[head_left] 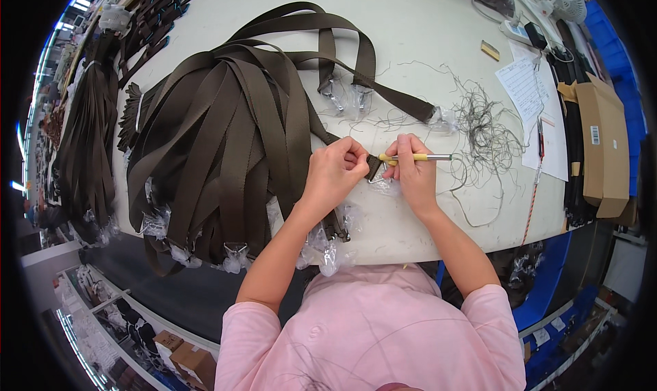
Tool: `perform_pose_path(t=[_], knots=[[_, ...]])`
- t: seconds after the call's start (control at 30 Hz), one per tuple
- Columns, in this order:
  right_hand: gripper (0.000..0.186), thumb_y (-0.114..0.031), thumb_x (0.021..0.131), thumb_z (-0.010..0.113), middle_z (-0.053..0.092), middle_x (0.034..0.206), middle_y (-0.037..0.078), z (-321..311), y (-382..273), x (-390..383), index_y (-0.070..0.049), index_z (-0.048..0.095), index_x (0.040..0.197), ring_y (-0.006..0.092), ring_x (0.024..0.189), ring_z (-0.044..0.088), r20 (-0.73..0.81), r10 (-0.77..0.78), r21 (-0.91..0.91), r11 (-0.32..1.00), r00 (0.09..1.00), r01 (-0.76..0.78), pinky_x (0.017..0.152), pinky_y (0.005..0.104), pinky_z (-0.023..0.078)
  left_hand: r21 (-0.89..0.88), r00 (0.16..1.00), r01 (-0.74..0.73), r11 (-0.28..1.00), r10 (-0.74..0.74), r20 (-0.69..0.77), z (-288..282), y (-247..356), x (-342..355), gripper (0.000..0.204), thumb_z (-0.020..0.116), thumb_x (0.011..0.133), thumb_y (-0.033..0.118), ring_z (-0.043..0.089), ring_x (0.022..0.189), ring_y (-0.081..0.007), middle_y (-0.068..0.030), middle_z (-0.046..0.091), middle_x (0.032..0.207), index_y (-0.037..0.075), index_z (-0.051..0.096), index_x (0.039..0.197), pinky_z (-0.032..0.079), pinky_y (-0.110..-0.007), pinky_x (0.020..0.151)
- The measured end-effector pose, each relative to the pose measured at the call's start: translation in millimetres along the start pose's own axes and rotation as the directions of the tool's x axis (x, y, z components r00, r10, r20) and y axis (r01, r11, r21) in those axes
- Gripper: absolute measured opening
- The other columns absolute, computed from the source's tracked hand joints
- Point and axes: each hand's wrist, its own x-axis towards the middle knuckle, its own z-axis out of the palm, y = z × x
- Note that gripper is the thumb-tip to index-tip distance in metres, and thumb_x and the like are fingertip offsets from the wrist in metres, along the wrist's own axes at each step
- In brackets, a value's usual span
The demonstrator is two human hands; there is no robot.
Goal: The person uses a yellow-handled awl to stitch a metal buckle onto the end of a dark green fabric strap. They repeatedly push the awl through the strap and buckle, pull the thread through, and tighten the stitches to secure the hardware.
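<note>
A dark olive webbing strap (373, 164) runs from the pile and passes by my left hand. At its end is a metal buckle in clear plastic wrap (384, 184). My left hand (337, 168) is closed in a pinch beside the strap end; the fingers hide what is between them. My right hand (416, 175) is closed around a slim yellow pen-like tool with a silver end (421, 157). Its other tip points at the strap, close to the left fingertips. The big pile of olive straps (226, 117) lies left of my hands.
Loose dark threads (482, 121) lie tangled right of my hands. Wrapped strap ends (441, 119) rest beyond them. Farther right are paper sheets (523, 90), an open cardboard box (602, 145) and a small fan (564, 1). Another strap bundle (89, 131) hangs at the left.
</note>
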Motion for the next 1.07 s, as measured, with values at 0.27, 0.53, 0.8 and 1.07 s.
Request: perform_pose_path(t=[0.27, 0.53, 0.8, 1.07], knots=[[0.042, -0.031, 0.112, 0.052, 0.063, 0.075, 0.004, -0.8, 1.6, 0.8, 0.0, 0.062, 0.086, 0.0072, 0.056, 0.058, 0.008, -0.003, -0.014, 1.0, 1.0, 0.003, 0.049, 0.0226, 0.05, 0.024, 1.0, 0.016, 1.0, -0.016, 0.005, -0.4, 1.5, 0.6, 0.009, 0.071, 0.088, 0.003, 0.073, 0.073, -0.0091, -0.007, 0.076, 0.081, -0.005, 0.071, 0.093, 0.059, -0.025, 0.07], [0.041, -0.03, 0.113, 0.05, 0.064, 0.079, 0.004, -4.2, 1.5, -0.7, 0.0, 0.06, 0.087, 0.0067, 0.056, 0.058, 0.006, 0.02, 0.02, 1.0, 1.0, -0.02, 0.05, 0.0225, 0.05, -0.08, 0.998, 0.029, 0.996, -0.025, 0.05, -2.8, -2.0, 0.4, 0.028, 0.061, 0.09, -0.006, 0.075, 0.086, -0.0153, -0.013, 0.077, 0.102, -0.003, 0.062, 0.118, 0.06, -0.029, 0.077], [0.034, -0.03, 0.115, 0.045, 0.066, 0.103, 0.008, -8.5, 5.2, 2.6, -0.002, 0.058, 0.101, 0.0053, 0.058, 0.055, -0.091, -0.128, 0.136, 0.981, 0.988, 0.14, 0.057, 0.0226, 0.054, 0.737, 0.837, -0.449, 0.505, 0.527, 0.149, -21.3, 1.6, -21.6, 0.05, 0.061, 0.081, -0.01, 0.057, 0.132, -0.0242, -0.0072, 0.068, 0.127, 0.006, 0.062, 0.129, 0.029, -0.047, 0.124], [0.032, -0.03, 0.116, 0.043, 0.066, 0.107, 0.01, -21.0, 11.9, 7.5, -0.004, 0.06, 0.11, 0.0061, 0.061, 0.057, -0.178, -0.277, 0.056, 0.955, 0.944, 0.291, 0.063, 0.0247, 0.058, 0.71, 0.798, -0.603, 0.364, 0.267, 0.54, -60.9, 18.3, 12.2, 0.04, 0.069, 0.08, 0.002, 0.06, 0.126, -0.0229, -0.0037, 0.069, 0.119, 0.012, 0.07, 0.119, 0.029, -0.047, 0.124]])
